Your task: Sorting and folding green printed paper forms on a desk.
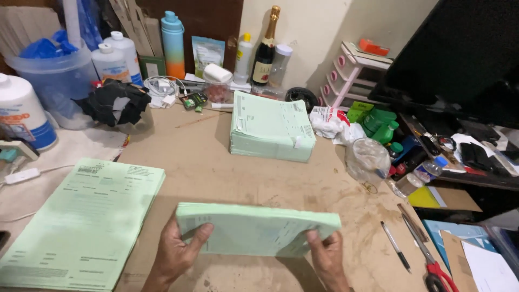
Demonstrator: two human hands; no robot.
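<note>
Head view: both hands (178, 254) (327, 254) grip a green paper stack (257, 230).

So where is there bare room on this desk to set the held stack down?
Bare brown desktop lies between the far green stack, the left stack and the held stack. Another patch sits beside the pen. The back edge and right side are crowded.

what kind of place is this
Probably a small home workshop or print-finishing desk: both hands grip a stack of green forms over a worn brown worktable, with more green form piles, glue bottles and scissors nearby.
</note>
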